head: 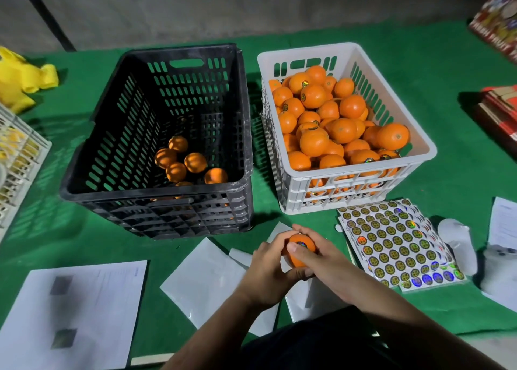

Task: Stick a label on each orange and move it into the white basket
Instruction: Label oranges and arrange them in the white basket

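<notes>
A table (pixel 461 95) covered in green cloth carries everything. On it, left of middle, stands a black crate (pixel 156 193), tall and nearly empty: about half a dozen unlabelled oranges (pixel 193 162) lie on its floor. Just to its right stands the white basket (pixel 363 179), heaped close to its rim with oranges, several of them showing round stickers. By that count the job looks mostly done, with only the few in the black crate and the one in hand left.

In front of the basket lie the sticker sheets (pixel 391 244), still largely full. White papers (pixel 204 280) are spread along the near side of the table.

Above those papers both hands hold a single orange (pixel 296 257). The left hand (pixel 265 269) cups it from the left, fingers curled round it. The right hand (pixel 321 260) wraps it from the right, thumb pressed on top just beside a label (pixel 302 244) already on the skin. This orange seems ready to go into the white basket.
</notes>
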